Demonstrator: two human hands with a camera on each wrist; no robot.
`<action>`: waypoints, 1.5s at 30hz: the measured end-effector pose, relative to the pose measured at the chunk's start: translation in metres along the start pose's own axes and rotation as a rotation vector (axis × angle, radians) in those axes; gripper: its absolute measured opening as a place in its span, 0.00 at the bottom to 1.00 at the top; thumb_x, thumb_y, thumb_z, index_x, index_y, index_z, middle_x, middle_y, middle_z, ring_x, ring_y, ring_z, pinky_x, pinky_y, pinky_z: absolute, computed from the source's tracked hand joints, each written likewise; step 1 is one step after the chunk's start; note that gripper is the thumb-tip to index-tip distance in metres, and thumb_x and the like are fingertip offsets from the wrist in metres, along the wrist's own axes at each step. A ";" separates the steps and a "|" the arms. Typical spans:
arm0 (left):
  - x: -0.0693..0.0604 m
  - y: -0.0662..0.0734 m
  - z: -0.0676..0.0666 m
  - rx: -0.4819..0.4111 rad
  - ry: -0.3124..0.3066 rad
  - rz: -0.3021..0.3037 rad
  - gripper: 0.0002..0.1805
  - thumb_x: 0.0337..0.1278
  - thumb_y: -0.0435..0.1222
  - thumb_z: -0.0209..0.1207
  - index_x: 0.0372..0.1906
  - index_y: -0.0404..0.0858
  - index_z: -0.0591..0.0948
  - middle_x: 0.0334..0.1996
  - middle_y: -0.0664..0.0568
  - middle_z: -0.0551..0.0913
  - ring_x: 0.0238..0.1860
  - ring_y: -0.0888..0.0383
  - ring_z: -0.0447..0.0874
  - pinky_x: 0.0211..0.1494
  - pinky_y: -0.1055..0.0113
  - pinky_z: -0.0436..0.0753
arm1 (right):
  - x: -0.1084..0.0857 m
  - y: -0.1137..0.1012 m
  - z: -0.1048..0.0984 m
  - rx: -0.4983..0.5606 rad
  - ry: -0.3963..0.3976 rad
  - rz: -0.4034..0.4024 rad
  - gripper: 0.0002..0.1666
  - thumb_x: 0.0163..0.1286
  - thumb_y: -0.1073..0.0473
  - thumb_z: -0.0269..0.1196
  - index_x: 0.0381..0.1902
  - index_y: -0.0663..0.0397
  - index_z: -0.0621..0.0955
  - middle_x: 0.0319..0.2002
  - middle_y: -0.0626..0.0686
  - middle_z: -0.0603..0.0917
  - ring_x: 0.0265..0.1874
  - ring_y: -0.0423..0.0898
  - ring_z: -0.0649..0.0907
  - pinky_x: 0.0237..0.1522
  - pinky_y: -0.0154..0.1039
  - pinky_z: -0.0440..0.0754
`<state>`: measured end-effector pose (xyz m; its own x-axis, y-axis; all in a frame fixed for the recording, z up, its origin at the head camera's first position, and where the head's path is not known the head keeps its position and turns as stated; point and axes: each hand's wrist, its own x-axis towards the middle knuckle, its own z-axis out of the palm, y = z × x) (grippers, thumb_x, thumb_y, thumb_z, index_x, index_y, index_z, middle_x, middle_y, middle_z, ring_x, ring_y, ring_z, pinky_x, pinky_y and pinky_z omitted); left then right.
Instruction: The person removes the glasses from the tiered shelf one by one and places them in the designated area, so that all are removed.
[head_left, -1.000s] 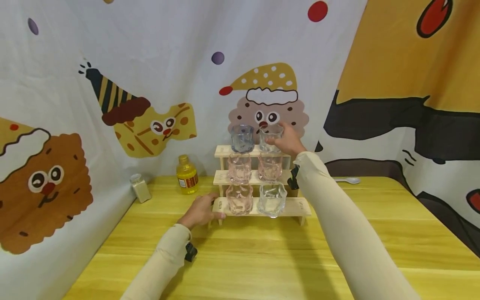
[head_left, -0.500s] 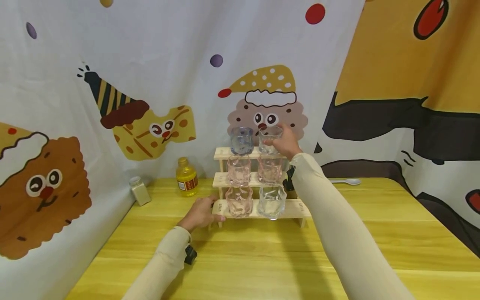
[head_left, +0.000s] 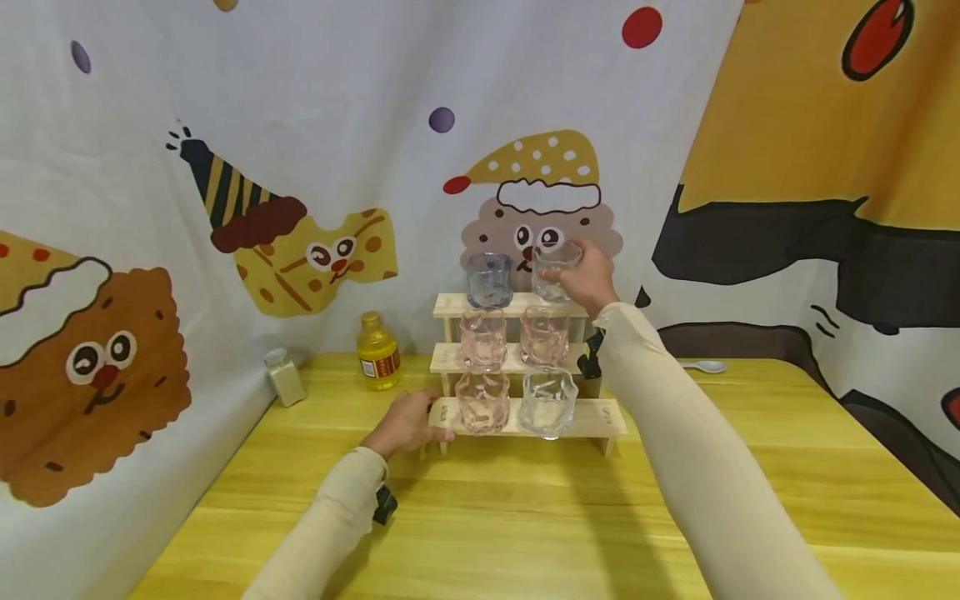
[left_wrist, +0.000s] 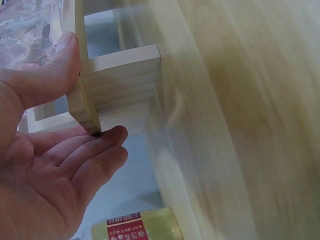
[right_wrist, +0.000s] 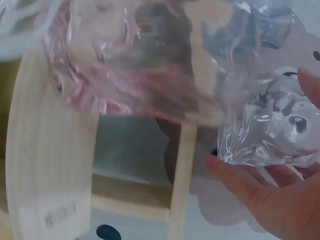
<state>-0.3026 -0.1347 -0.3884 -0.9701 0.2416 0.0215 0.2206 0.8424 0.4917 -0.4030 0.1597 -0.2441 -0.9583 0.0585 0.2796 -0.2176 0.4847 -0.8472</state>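
In the head view my right hand [head_left: 587,275] holds a clear drinking glass [head_left: 551,287] at the right of the wooden tiered stand's [head_left: 592,414] top step. The right wrist view has this clear glass [right_wrist: 265,135] between thumb and fingers, its base off the step. My left hand [head_left: 407,423] grips the left end of the bottom step; the left wrist view shows the thumb [left_wrist: 62,65] on top and fingers [left_wrist: 102,145] at its edge. Beside the held glass stands a blue glass [head_left: 490,282]. Pink glasses [head_left: 483,337] fill the middle step; a pink glass [head_left: 483,404] and a clear glass [head_left: 548,404] sit below.
A yellow-capped oil bottle [head_left: 378,354] and a small white-lidded jar [head_left: 285,379] stand left of the stand on the wood-grain table [head_left: 480,525]. A white spoon [head_left: 708,366] lies at the back right. A printed curtain [head_left: 337,100] hangs close behind.
My right hand has lifted the clear glass slightly and shifted it to the right, away from the blue glass. The left hand stays at the stand's end.
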 end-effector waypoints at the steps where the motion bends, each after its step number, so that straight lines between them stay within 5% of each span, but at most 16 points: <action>1: 0.000 0.000 0.000 -0.001 0.000 0.002 0.39 0.50 0.45 0.75 0.66 0.34 0.75 0.58 0.38 0.83 0.61 0.39 0.79 0.62 0.47 0.81 | -0.001 0.000 -0.003 -0.005 0.000 -0.007 0.51 0.64 0.55 0.72 0.79 0.50 0.59 0.78 0.58 0.60 0.75 0.60 0.64 0.73 0.58 0.70; 14: 0.001 -0.002 0.000 -0.026 -0.002 -0.022 0.39 0.50 0.45 0.75 0.67 0.35 0.75 0.59 0.38 0.82 0.61 0.40 0.79 0.61 0.47 0.81 | -0.028 0.017 -0.061 -0.092 -0.026 -0.003 0.55 0.66 0.47 0.70 0.82 0.46 0.52 0.79 0.61 0.57 0.76 0.65 0.61 0.70 0.66 0.68; 20: 0.003 -0.005 -0.003 -0.003 -0.002 -0.007 0.41 0.50 0.46 0.75 0.67 0.34 0.74 0.58 0.38 0.83 0.60 0.40 0.80 0.60 0.47 0.82 | -0.039 0.034 -0.085 -0.128 -0.001 -0.028 0.57 0.65 0.42 0.69 0.81 0.51 0.52 0.72 0.65 0.68 0.68 0.65 0.70 0.62 0.63 0.74; 28: 0.001 -0.004 -0.002 -0.003 -0.002 0.012 0.41 0.50 0.46 0.75 0.67 0.32 0.74 0.59 0.38 0.83 0.61 0.40 0.80 0.62 0.48 0.81 | -0.050 0.057 -0.106 -0.150 0.023 -0.022 0.56 0.67 0.41 0.68 0.81 0.54 0.52 0.74 0.67 0.64 0.70 0.66 0.68 0.61 0.64 0.76; 33: 0.001 -0.003 0.000 -0.027 -0.001 -0.004 0.40 0.50 0.46 0.75 0.68 0.34 0.74 0.59 0.39 0.83 0.61 0.40 0.78 0.62 0.47 0.81 | -0.057 0.071 -0.114 -0.162 0.039 -0.004 0.57 0.67 0.39 0.67 0.81 0.54 0.52 0.72 0.67 0.67 0.54 0.63 0.78 0.45 0.48 0.84; 36: 0.002 -0.004 0.001 -0.031 0.007 -0.013 0.40 0.50 0.46 0.75 0.68 0.35 0.74 0.59 0.40 0.83 0.62 0.40 0.78 0.62 0.47 0.81 | -0.061 0.080 -0.116 -0.160 0.039 0.016 0.58 0.67 0.39 0.67 0.81 0.55 0.51 0.70 0.68 0.68 0.55 0.63 0.77 0.41 0.42 0.82; 45: 0.001 -0.005 0.003 -0.050 0.005 -0.011 0.40 0.51 0.46 0.74 0.68 0.35 0.74 0.60 0.40 0.82 0.63 0.39 0.75 0.64 0.46 0.78 | -0.075 0.120 -0.099 -0.183 0.184 0.066 0.58 0.65 0.38 0.68 0.80 0.55 0.53 0.65 0.66 0.72 0.62 0.65 0.72 0.56 0.63 0.76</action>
<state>-0.3050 -0.1374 -0.3933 -0.9730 0.2300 0.0205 0.2051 0.8197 0.5349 -0.3393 0.2999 -0.3221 -0.9157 0.2452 0.3183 -0.1026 0.6231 -0.7754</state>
